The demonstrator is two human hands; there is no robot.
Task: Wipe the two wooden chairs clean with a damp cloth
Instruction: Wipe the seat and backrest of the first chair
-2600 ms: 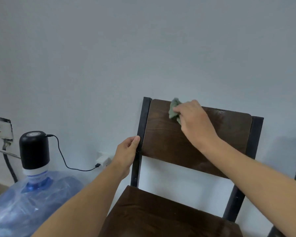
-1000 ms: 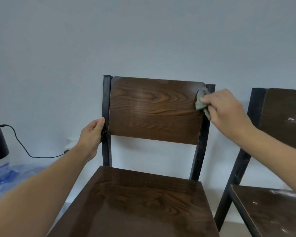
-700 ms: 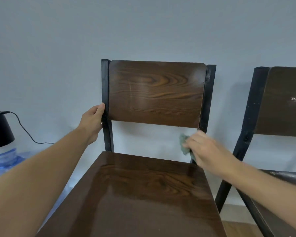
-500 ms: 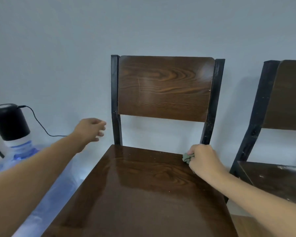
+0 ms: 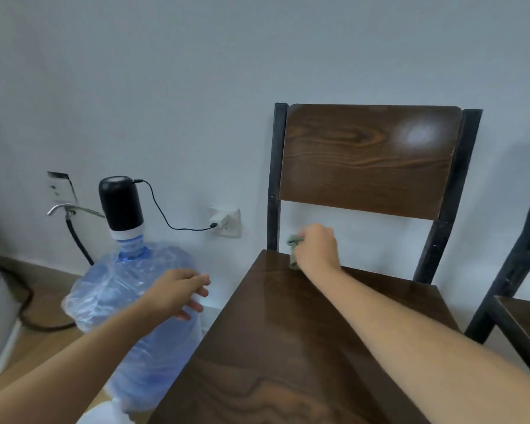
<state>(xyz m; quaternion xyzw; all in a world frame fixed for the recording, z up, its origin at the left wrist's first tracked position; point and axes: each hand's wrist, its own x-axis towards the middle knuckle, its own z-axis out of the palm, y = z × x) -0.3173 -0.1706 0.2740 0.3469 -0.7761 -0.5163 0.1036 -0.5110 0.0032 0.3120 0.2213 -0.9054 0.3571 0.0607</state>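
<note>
Head view: right hand (image 5: pixel 315 247) clenches green cloth (image 5: pixel 294 250) at seat's (image 5: pixel 288 347) rear-left corner; unwiped seat runs toward lower frame. Left hand (image 5: pixel 178 293) spread, empty, left of seat.

The near wooden chair (image 5: pixel 288 347) stood upright against the wall, dark-grained seat glossy. A bunched green cloth (image 5: pixel 295 250) pressed its seat's back left corner. The second chair (image 5: pixel 523 316) stood just right.

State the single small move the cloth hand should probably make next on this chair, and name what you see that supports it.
Probably drag the cloth across the seat toward its right rear corner. The right hand presses the bunched cloth at the seat's back left corner, beside the black post, and the rest of the seat lies open ahead. The left hand hangs free, touching nothing.
</note>
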